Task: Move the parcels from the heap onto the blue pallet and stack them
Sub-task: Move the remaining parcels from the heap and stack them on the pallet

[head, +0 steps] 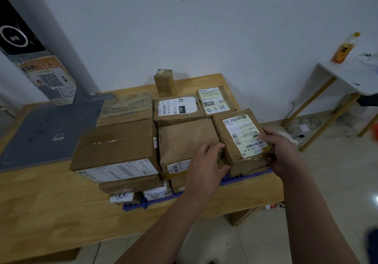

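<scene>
Several brown cardboard parcels are stacked on a blue pallet (241, 179) that lies on a low wooden table (51, 202). At the pallet's front right corner sits a brown parcel with a white label (240, 139). My left hand (206, 167) presses its left side and my right hand (282, 151) grips its right front corner. Left of it lies a plain brown parcel (188, 139), and further left a large taped box (116, 147). A small parcel (165, 81) stands upright at the back.
A grey mat (47, 133) covers the table's left part. A white side table (347, 75) with an orange bottle (344, 49) stands at the right, with cables on the tiled floor under it. A black machine leans at the back left by the white wall.
</scene>
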